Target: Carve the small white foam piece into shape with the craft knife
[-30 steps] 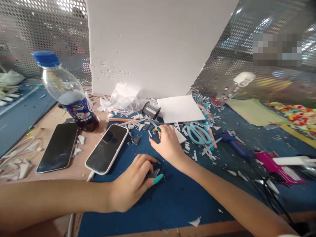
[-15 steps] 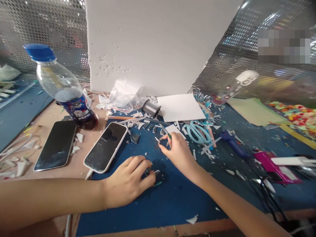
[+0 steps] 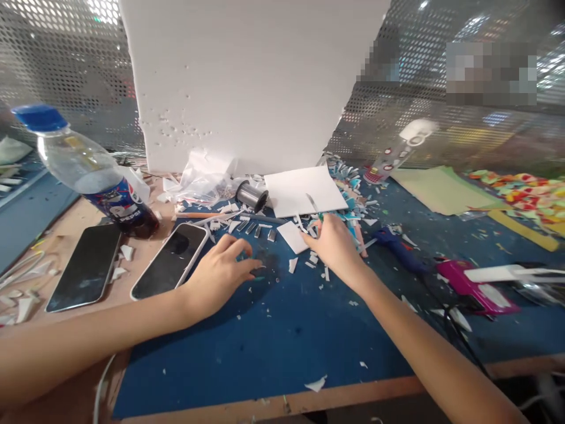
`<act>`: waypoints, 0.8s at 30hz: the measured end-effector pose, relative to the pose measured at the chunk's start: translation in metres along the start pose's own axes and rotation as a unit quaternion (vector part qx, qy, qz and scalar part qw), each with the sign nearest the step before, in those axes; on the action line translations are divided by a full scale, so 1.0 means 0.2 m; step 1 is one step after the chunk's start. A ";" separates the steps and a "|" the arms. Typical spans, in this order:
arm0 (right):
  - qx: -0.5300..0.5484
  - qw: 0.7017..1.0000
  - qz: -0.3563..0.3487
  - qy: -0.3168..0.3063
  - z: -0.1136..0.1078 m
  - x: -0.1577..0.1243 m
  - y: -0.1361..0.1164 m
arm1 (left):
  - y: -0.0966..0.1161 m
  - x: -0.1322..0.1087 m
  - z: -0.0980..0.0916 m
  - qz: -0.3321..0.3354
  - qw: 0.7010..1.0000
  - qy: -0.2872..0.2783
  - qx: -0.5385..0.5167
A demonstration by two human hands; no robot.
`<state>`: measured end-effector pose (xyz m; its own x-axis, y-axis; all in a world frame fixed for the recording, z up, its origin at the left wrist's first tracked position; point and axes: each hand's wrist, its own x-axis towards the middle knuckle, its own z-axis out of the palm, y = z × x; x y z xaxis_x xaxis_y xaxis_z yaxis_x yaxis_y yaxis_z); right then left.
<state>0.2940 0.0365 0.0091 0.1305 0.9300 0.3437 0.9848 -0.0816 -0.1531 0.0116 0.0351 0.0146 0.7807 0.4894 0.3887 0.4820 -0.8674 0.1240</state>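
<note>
My right hand [image 3: 338, 247] is closed around a craft knife [image 3: 312, 202] with a thin metal blade and a bit of green handle showing. The blade points up and away, over a white sheet [image 3: 304, 191]. Just beside the fingers lies a small white square card [image 3: 292, 237]. My left hand [image 3: 216, 275] hovers over the blue mat [image 3: 265, 353], right of the white-edged phone [image 3: 170, 262]. Its fingers curl together, with something thin and teal showing at the tips, too hidden to name. Several small dark strips [image 3: 251, 228] lie beyond it.
A Pepsi bottle [image 3: 110, 200] leans at left behind a black phone [image 3: 83, 268]. A dark spool [image 3: 251, 195], white scraps and a large white board [image 3: 247, 76] stand behind. At right lie a blue glue gun [image 3: 399, 250] and a magenta object [image 3: 474, 285].
Both hands have moved up and away from the mat's front. My right hand now covers most of the light-blue scissors, and the white scrap at its fingertips is gone. The view has shifted slightly.
</note>
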 end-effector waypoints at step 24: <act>-0.020 0.997 0.010 -0.072 -0.18 0.04 0.23 | -0.09 -0.10 0.05 -0.086 0.974 -0.010 0.209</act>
<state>0.3447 0.0275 0.0392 0.1357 0.9696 0.2037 0.9862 -0.1124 -0.1216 -0.0075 0.0419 -0.0050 0.6800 0.6295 0.3759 0.7228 -0.6616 -0.1995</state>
